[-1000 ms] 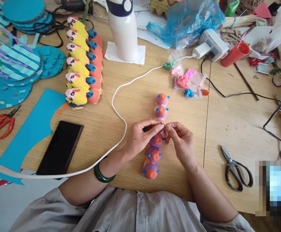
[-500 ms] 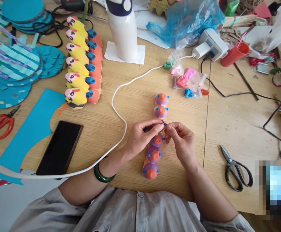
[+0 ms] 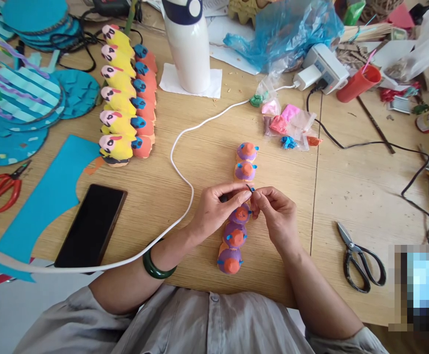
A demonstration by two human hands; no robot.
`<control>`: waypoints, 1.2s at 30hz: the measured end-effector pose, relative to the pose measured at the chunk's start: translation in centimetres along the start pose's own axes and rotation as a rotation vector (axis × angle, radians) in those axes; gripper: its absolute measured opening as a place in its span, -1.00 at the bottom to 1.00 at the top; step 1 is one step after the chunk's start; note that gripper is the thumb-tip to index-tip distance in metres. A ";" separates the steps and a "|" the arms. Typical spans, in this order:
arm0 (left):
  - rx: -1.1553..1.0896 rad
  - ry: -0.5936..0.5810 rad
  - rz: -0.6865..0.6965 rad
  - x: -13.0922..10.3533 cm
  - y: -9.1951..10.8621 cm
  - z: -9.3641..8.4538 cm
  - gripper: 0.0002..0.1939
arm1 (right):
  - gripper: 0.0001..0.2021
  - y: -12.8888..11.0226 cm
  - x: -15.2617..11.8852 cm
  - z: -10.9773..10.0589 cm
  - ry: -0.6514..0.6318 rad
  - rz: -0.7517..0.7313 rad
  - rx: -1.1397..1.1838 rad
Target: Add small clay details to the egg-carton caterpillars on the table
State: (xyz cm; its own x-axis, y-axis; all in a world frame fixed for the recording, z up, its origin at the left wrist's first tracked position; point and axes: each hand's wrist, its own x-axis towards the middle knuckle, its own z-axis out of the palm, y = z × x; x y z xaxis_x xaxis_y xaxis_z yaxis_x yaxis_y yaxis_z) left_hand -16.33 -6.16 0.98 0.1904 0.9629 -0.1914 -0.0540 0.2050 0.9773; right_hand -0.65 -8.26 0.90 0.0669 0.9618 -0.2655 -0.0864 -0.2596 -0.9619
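Note:
A row of purple clay figures [image 3: 235,236] with orange middles and small blue side pieces runs up the table in front of me. Over the middle of that row, my left hand [image 3: 218,204] is closed, thumb and fingers together, with a dark lump [image 3: 223,198] of what looks like black clay partly showing under them. My right hand [image 3: 273,209] is pinched at the left fingertips. A thin black strip [image 3: 250,187], apparently clay, sticks out where both hands' fingertips meet. The figure beneath the hands is mostly hidden.
Bags of coloured clay [image 3: 286,120] lie beyond the row. Black-handled scissors [image 3: 358,258] rest at right, a phone [image 3: 91,226] at left. A white cable [image 3: 181,142] crosses the table near my left arm. A white bottle [image 3: 188,54] stands behind, beside yellow painted figures [image 3: 116,118].
Almost nothing differs. Fingertips of both hands have shifted very slightly around the black strip.

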 end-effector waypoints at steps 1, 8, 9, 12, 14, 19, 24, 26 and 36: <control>-0.005 0.000 -0.013 0.0 0.0 0.0 -0.76 | -0.65 0.0 0.0 0.0 0.003 -0.004 0.004; -0.042 0.016 -0.061 -0.2 0.3 -0.1 -0.70 | -0.65 -0.1 -0.1 0.0 0.029 -0.002 -0.007; -0.046 0.017 -0.063 -0.2 0.3 -0.1 -0.69 | -0.65 -0.1 -0.1 0.0 0.028 -0.003 -0.005; -0.068 0.024 -0.069 -0.1 0.2 0.0 -0.69 | -0.65 0.0 -0.1 0.0 0.003 0.009 -0.009; -0.084 0.038 -0.070 0.0 0.0 0.0 -0.70 | -0.65 0.0 -0.1 0.0 -0.014 0.021 -0.014; -0.093 0.050 -0.048 0.1 -0.4 -0.1 -0.72 | -0.68 -0.2 -0.2 0.0 -0.012 0.005 -0.007; -0.121 0.051 -0.081 0.1 -0.4 -0.1 -0.72 | -0.66 -0.4 -0.2 0.1 -0.024 0.012 -0.032; -0.145 0.051 -0.093 0.1 -0.4 -0.1 -0.70 | -0.66 -0.4 -0.2 0.1 -0.022 0.003 -0.033; -0.114 -0.006 -0.090 0.1 -0.3 -0.1 -0.72 | -0.73 0.1 -0.1 -0.1 0.031 -0.047 0.032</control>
State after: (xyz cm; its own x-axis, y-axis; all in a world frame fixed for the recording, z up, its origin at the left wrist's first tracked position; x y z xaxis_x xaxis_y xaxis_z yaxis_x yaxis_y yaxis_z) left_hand -16.37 -6.11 0.60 0.2050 0.9387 -0.2772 -0.1476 0.3096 0.9393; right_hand -0.57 -8.39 0.82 0.1026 0.9694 -0.2230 -0.1137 -0.2112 -0.9708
